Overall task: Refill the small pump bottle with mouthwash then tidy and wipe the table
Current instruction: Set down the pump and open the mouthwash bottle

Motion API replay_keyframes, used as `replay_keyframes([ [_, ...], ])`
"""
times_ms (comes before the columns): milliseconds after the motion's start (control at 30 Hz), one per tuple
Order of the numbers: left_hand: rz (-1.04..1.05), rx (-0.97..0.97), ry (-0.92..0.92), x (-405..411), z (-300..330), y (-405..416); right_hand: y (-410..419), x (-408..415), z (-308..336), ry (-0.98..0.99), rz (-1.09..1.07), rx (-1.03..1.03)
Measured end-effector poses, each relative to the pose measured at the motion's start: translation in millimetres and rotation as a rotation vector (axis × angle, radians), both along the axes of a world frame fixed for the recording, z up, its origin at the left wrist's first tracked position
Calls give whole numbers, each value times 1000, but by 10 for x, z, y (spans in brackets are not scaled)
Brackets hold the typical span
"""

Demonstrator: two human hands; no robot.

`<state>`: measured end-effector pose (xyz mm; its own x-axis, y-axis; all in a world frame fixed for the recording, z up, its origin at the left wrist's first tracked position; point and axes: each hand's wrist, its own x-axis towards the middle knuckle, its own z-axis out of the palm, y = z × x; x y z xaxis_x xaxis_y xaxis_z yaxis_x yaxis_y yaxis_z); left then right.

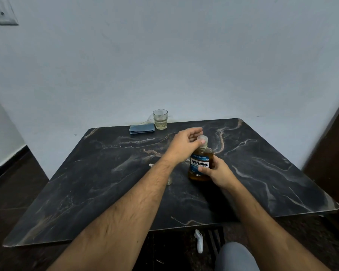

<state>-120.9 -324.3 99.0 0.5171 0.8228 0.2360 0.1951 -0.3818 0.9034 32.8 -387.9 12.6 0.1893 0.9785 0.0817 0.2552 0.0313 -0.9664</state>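
Low in the frame, a white handheld device lies on the floor. At centre, on the black marble counter, the right hand grips the amber Listerine mouthwash bottle; the left hand curls at its clear cap (thumb touching, apparently). Farther back: folded blue cloth, clear glass tumbler.

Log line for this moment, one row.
right hand grips mouthwash bottle | left hand at cap, cap on | table
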Motion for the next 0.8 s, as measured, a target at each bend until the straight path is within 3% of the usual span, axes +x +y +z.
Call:
replay_keyframes([
  [367,-43,24,0,56,-116,49,-7,-59,135,100,14,69],
  [800,333,173,8,200,-233,-143,21,-129,-66,-10,-129,127],
])
